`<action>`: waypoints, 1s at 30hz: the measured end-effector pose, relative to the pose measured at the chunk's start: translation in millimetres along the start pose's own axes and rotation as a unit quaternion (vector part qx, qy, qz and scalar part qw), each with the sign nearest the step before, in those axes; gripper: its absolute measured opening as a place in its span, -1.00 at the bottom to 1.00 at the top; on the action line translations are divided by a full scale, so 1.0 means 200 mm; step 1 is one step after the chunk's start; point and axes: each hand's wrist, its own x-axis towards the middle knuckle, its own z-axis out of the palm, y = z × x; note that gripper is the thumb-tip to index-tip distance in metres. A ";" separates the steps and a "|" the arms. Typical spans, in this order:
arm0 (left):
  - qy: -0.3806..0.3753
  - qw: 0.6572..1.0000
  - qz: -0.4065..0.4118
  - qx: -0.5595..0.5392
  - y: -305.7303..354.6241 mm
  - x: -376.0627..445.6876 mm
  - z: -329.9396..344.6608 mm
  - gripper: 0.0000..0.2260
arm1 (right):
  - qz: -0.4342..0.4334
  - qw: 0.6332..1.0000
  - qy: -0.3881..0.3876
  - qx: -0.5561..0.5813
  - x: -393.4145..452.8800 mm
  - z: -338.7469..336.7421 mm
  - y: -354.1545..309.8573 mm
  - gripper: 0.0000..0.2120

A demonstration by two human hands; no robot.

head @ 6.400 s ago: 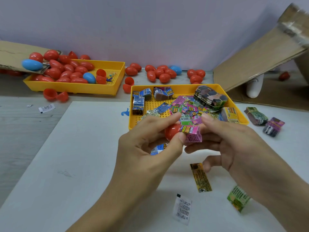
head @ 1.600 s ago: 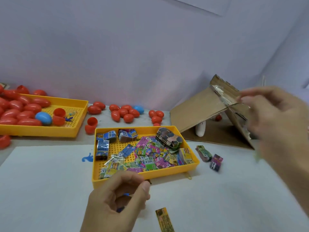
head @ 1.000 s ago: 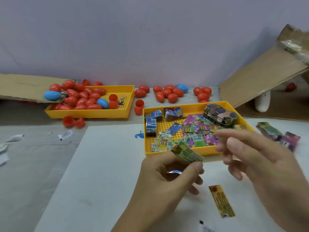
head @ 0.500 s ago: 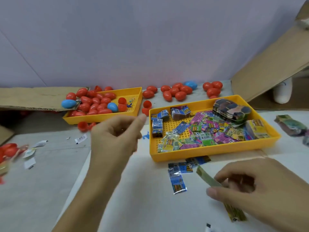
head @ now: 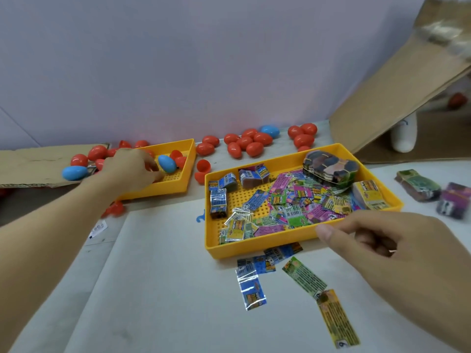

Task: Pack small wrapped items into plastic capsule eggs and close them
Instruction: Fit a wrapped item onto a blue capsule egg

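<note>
White tabletop (head: 158,289): left hand (head: 130,169) curls among tray eggs (head: 167,163), grip unclear; right hand (head: 397,253) loosely curled, empty.

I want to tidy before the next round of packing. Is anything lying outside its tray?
Yes. Several flat packets lie loose on the white sheet in front of the near yellow tray, not in it. Red eggs sit scattered along the wall behind both trays, and two bundles lie right of the near tray.
</note>
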 end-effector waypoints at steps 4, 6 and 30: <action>-0.014 0.999 0.036 -0.002 0.10 -0.05 -0.04 -0.59 | -0.001 1.000 0.007 0.009 0.00 0.01 0.01 -0.68; 0.007 0.998 0.070 0.002 0.17 -0.09 -0.06 -0.74 | -0.003 1.000 -0.007 0.017 0.00 0.01 0.00 -0.70; -0.100 0.516 -0.095 -0.845 1.04 -1.19 -0.11 -0.70 | 0.195 0.918 -0.219 0.266 -0.01 0.01 -0.09 -0.54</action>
